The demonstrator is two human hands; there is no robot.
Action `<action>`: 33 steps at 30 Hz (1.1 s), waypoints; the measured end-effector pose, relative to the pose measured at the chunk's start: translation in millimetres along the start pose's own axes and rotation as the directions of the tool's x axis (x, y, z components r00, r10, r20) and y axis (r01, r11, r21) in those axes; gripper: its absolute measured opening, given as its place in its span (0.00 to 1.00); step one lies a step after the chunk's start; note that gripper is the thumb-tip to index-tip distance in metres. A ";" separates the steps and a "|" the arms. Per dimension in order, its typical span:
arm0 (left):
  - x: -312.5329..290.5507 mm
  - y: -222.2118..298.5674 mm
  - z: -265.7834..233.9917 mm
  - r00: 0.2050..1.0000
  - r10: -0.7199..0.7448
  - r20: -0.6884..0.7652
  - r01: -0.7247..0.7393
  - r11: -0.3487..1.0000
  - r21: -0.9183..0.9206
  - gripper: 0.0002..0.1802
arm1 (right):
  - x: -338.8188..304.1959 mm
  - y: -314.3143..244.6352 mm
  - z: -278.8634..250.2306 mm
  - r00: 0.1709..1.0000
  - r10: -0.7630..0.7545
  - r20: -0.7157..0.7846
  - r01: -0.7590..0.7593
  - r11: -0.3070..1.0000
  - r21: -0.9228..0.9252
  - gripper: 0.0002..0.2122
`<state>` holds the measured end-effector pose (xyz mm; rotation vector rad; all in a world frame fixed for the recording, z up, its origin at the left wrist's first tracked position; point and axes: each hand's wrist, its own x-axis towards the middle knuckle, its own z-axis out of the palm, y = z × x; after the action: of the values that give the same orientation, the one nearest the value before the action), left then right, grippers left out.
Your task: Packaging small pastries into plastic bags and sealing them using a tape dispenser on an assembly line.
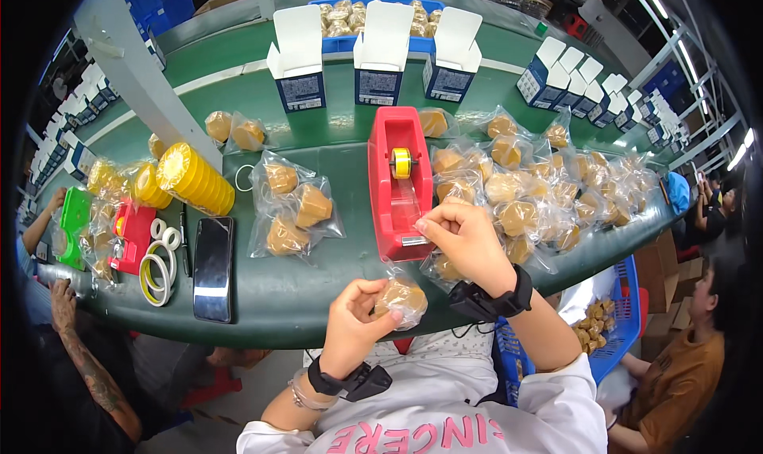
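Note:
Near the table's front edge, my left hand (pixel 354 320) is closed around a tan, many-sided block in a clear plastic bag (pixel 401 301). My right hand (pixel 467 243) is at the front of a red tape dispenser (pixel 381 156), with thumb and forefinger pinched on the end of the clear tape (pixel 407 202) by the cutting edge. The tape runs from a small roll with a yellow core (pixel 402 162). Left of the dispenser lie three more bagged tan blocks (pixel 284 235). A large heap of bagged blocks (pixel 517 218) spreads to the right of it.
Open blue-and-white boxes (pixel 378 84) stand along the back, before a blue tray (pixel 342 44). At left are a phone (pixel 214 269), tape rings (pixel 158 273), stacked yellow rolls (pixel 195 178) and another red dispenser (pixel 133 235). A blue crate (pixel 628 295) stands at lower right. People sit at both sides.

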<state>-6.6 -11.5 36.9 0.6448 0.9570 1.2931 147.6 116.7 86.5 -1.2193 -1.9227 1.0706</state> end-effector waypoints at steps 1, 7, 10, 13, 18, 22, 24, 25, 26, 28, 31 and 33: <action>1.1 -2.4 1.1 1.000 -0.020 -0.009 0.020 1.000 -0.006 0.22 | -0.6 -4.3 -0.1 1.000 0.000 0.003 0.000 1.000 -0.007 0.05; 10.5 -0.6 12.4 1.000 -0.015 -0.018 0.015 0.999 0.036 0.24 | -74.4 -34.0 5.7 0.985 0.141 -0.096 -0.116 0.966 0.232 0.09; 9.9 2.3 25.9 1.000 -0.005 -0.010 0.006 0.996 0.084 0.25 | -105.1 -13.9 28.6 0.969 0.153 -0.192 -0.127 0.981 0.145 0.10; 10.2 -3.5 21.9 0.968 0.213 0.131 -0.234 0.955 0.180 0.27 | -110.3 -7.1 29.9 0.938 -0.049 -0.342 -0.014 0.984 -0.178 0.10; 12.3 0.3 12.1 0.866 0.395 0.306 -0.469 0.853 0.229 0.29 | -104.8 -6.0 14.1 0.951 0.307 0.034 -0.262 0.742 0.617 0.20; 7.2 -1.8 11.4 0.727 0.473 0.498 -0.675 0.626 0.390 0.33 | -101.9 0.1 21.6 0.972 0.169 0.165 -0.233 0.567 0.790 0.27; 7.2 -5.6 25.7 0.728 0.653 0.209 -0.674 0.626 0.391 0.32 | -98.2 1.7 33.1 0.999 0.047 0.004 -0.036 0.699 0.715 0.28; 6.5 -5.1 28.2 0.695 0.717 0.051 -0.674 0.626 0.391 0.32 | -99.1 6.1 37.4 0.999 0.044 0.002 -0.033 0.700 0.714 0.28; 4.4 -2.3 26.0 0.694 0.718 0.053 -0.677 0.626 0.387 0.32 | -102.9 12.7 42.3 0.997 -0.038 -0.063 0.070 0.751 0.656 0.28; -3.5 6.6 14.0 0.925 0.341 0.167 -0.375 0.751 0.543 0.31 | -108.2 26.3 51.6 0.963 -0.212 -0.168 0.269 0.817 0.510 0.29; -8.9 15.1 1.1 0.978 0.060 0.197 -0.159 0.831 0.534 0.29 | -108.5 38.8 58.4 0.928 -0.330 -0.171 0.372 0.823 0.431 0.30; -8.3 18.0 -1.5 0.966 -0.057 0.251 -0.033 0.940 0.340 0.28 | -106.5 44.3 57.8 0.907 -0.386 -0.169 0.421 0.820 0.388 0.31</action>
<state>-16.9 -16.4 53.2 1.0492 0.9743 1.0069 159.8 12.1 12.1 -0.5714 -1.6678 1.1003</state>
